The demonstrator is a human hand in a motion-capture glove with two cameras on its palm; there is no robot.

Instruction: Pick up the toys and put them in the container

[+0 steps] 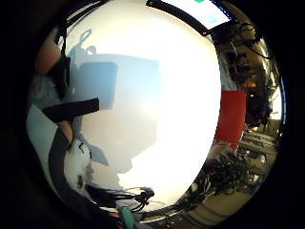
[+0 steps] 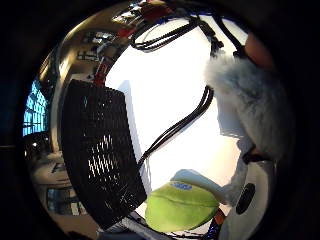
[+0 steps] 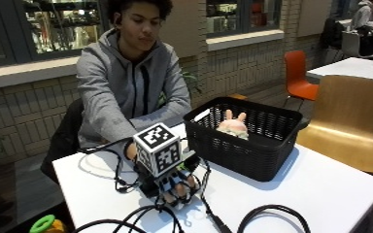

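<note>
- Outside view: person in a grey hoodie is sitting behind a white worktop (image 3: 315, 189), gloved right hand (image 3: 174, 187) reaching down to it near the front edge.
- Fingers (image 3: 181, 190) are curling down onto the worktop around something pale; thumb side palm view is showing a white fluffy toy (image 2: 252, 107) right against the palm, a bare fingertip touching its fur, so the hand is gripping the fluffy toy.
- Green toy (image 2: 182, 206) is lying on the worktop just beside the hand; a bit of green is also peeking out behind the glove (image 3: 192, 165).
- Black mesh container (image 3: 245, 138) is standing on the worktop just beside the hand, toward the wooden chair (image 3: 348, 121).
- Pink bunny toy (image 3: 233, 126) is sitting inside the container, ears upright.
- Little finger side palm view is mostly facing bare worktop (image 1: 167, 95), with the hand's shadow falling across it.
</note>
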